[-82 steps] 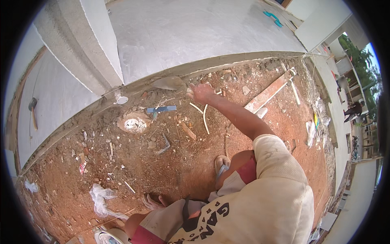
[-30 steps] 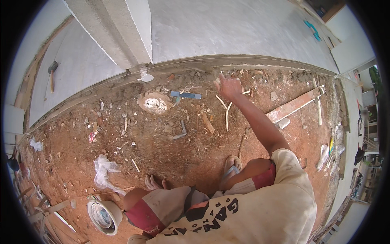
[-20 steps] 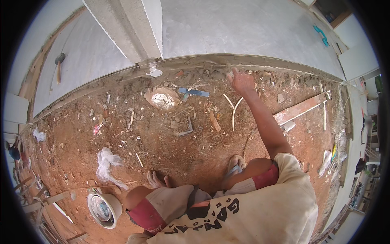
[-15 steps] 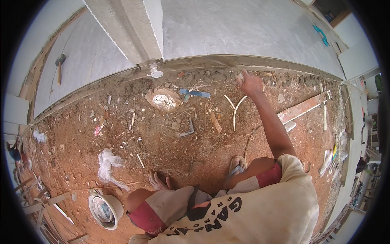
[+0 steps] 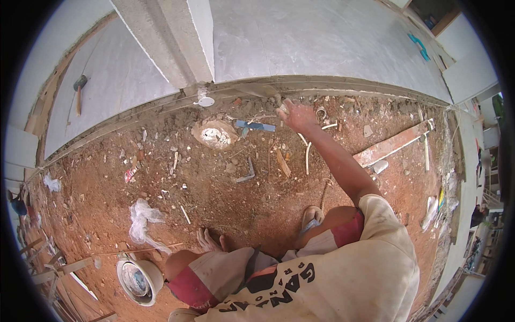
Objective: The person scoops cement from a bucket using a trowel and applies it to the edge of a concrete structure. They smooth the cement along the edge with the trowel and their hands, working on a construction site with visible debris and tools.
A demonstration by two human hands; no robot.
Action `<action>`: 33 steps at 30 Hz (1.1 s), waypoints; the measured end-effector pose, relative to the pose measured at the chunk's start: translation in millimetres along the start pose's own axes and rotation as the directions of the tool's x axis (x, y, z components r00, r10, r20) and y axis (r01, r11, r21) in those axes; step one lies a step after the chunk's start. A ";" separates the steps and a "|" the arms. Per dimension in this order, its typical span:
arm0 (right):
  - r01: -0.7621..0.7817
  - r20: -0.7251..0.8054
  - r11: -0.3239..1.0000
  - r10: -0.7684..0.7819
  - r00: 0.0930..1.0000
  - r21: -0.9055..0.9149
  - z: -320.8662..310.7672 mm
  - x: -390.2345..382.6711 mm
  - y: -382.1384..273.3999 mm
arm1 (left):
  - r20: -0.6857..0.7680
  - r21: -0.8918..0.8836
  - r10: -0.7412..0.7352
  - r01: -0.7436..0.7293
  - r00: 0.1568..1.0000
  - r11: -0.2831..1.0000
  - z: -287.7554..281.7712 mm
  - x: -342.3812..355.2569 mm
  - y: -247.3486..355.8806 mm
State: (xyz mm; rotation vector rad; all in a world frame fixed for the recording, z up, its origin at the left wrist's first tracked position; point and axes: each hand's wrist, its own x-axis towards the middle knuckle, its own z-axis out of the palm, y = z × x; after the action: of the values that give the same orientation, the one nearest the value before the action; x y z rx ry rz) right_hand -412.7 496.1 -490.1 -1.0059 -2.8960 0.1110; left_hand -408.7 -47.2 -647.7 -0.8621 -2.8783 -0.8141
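My right hand is closed round the handle of a trowel, reaching to the far edge of the dirt. The trowel's blade, somewhat blurred, points left along the mortar strip beside the grey floor tiles. Beyond my left knee, my left hand rests on the reddish soil with fingers spread; its wrist is hidden behind the knee. Just left of my right hand lies a blue flat bar, and bent pale tubing lies below the wrist.
A concrete post rises at the far left, with a white pipe at its foot. A mallet lies on the tiles. Nearby are a pale powder heap, a metal angle, a long board, a plastic bag and a bucket.
My right hand has slid left along the mortar strip, carrying the trowel with it. A small ring on the soil now shows where the hand was. My left hand stays put.
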 end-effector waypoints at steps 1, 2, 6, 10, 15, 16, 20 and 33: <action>0.017 -0.026 1.000 -0.017 1.000 0.009 4.9 3.5 -1.1 | -0.006 -0.017 0.011 -0.011 1.000 1.000 -2.6 3.8 6.1; 0.034 -0.051 0.999 -0.033 0.998 0.017 9.5 7.3 -1.6 | -0.012 -0.034 0.022 -0.022 1.000 0.999 -4.5 7.3 11.0; 0.032 -0.082 0.999 -0.031 0.996 0.004 11.2 21.2 -15.9 | -0.007 -0.030 0.043 -0.043 0.999 0.999 -10.7 8.7 14.2; -0.006 -0.069 0.997 0.000 0.998 -0.077 -1.8 28.5 -5.3 | -0.058 -0.020 0.055 -0.056 0.997 0.998 -4.4 7.4 7.6; -0.079 -0.073 0.991 0.072 0.995 -0.105 -1.6 11.4 39.2 | -0.057 -0.005 0.028 -0.028 0.998 1.000 -4.9 4.6 11.7; -0.100 -0.042 0.991 0.096 0.994 -0.090 -2.8 9.4 46.3 | -0.059 0.003 0.037 -0.037 0.998 0.999 -5.6 5.8 11.4; -0.132 -0.147 0.984 0.114 0.983 -0.119 0.4 -4.7 79.0 | -0.075 -0.028 0.038 -0.040 0.996 0.999 -3.9 8.7 13.9; -0.044 0.098 0.997 0.050 0.994 -0.057 -6.8 -8.8 37.1 | 0.002 0.095 0.031 -0.031 1.000 0.995 -10.0 15.4 19.7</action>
State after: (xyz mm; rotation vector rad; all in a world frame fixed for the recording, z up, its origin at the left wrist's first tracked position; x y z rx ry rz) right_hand -382.3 520.0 -487.2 -1.1090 -2.9809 0.0872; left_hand -412.7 -30.4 -627.1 -0.8949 -2.8692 -0.6674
